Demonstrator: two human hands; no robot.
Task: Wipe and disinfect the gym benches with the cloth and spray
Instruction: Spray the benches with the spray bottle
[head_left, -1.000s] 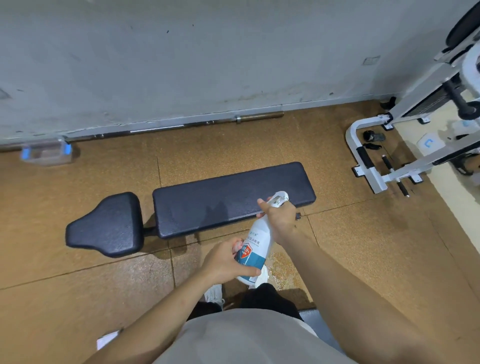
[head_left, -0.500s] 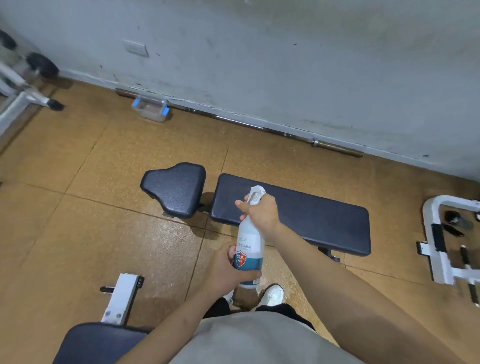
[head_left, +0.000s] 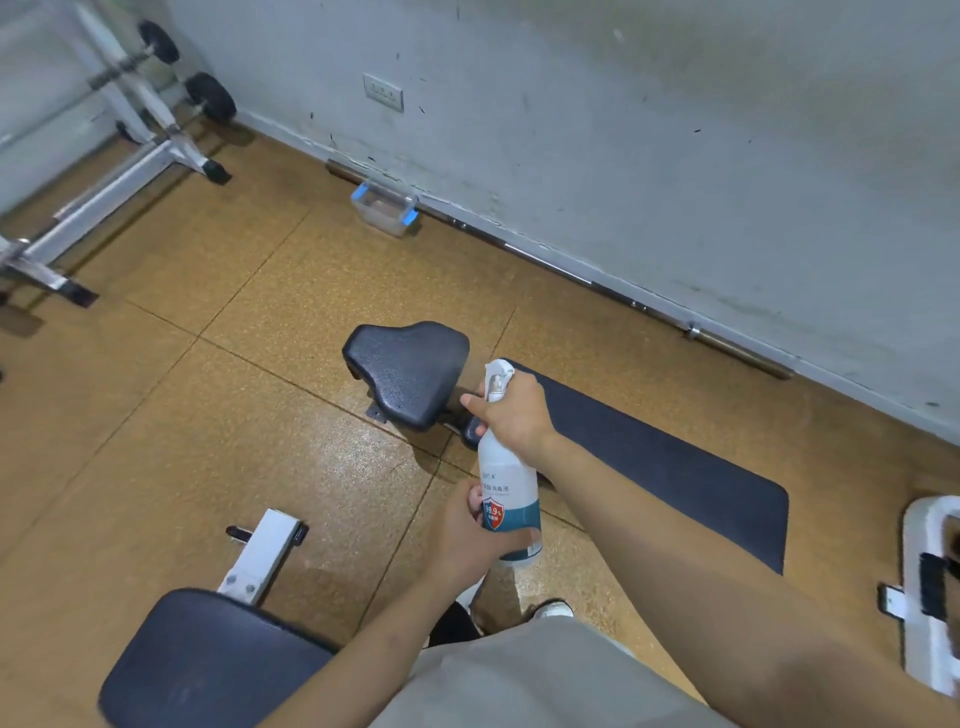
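White plastic, the spray bottle (head_left: 506, 483) stands upright above the floor, held by both hands in front of the dark padded bench (head_left: 665, 467). The right hand (head_left: 511, 410) is clenched round its neck below the nozzle, index finger extended over the trigger; the left hand (head_left: 467, 525) grasps the lower body, covering part of the label. The right forearm hides a strip of the long bench pad, and the bottle covers its near end beside the seat pad (head_left: 408, 369). A second bench pad (head_left: 202, 660) is cut off at the bottom edge. No cloth is visible.
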